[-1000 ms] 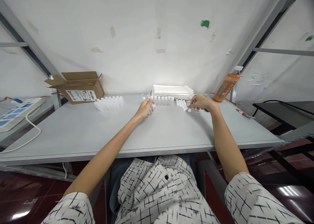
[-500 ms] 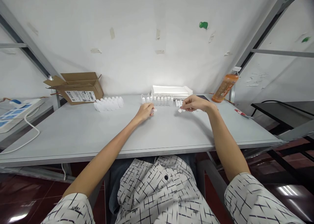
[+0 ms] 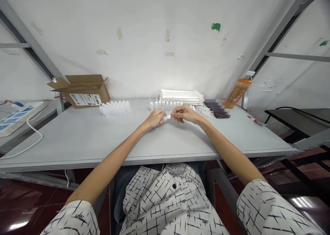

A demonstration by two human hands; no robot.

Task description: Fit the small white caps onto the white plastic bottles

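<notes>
Above the middle of the table, my left hand (image 3: 154, 118) is closed around a small white cylindrical piece (image 3: 163, 118), mostly hidden by the fingers. My right hand (image 3: 186, 113) pinches a small white cap-like piece (image 3: 168, 116) and brings it against the end of that cylinder; whether they are joined I cannot tell. Just behind both hands stands a row of small white cylinders (image 3: 167, 106), several with a loop on top. To the right of the row, partly behind my right hand, lies a heap of thin white loops (image 3: 205, 111).
Several translucent white pieces (image 3: 115, 108) stand at the left, near an open cardboard box (image 3: 86, 92). White sheets (image 3: 182, 96) are stacked at the back wall. A dark phone (image 3: 219, 110) and an orange drink bottle (image 3: 238, 90) are at the right. A power strip (image 3: 22, 118) sits far left.
My right hand has moved left from beside the loops, bringing the small white piece to my left hand. The heap of loops and the phone have come into view. My left hand has barely moved.
</notes>
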